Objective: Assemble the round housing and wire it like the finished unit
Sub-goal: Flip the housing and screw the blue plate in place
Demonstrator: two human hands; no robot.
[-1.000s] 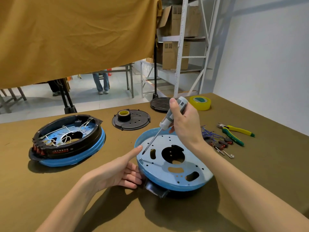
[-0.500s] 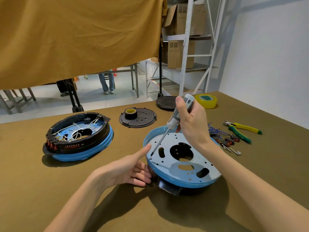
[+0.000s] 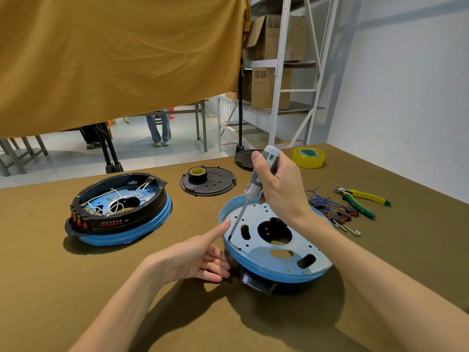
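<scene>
At lower centre-right of the counter point(image 3: 380, 250), the left hand point(image 3: 193, 257) braces the round housing point(image 3: 274, 247) with thumb extended, seemingly steadying it while the right hand point(image 3: 279, 189), clamped on the screwdriver point(image 3: 253, 189), drives a rim screw, finished unit point(image 3: 119, 209) left for reference.

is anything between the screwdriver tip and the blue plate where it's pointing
Nothing visible. The right hand holds the screwdriver with its tip at the left edge of the blue plate; the left hand thumb is just beside it.
</scene>
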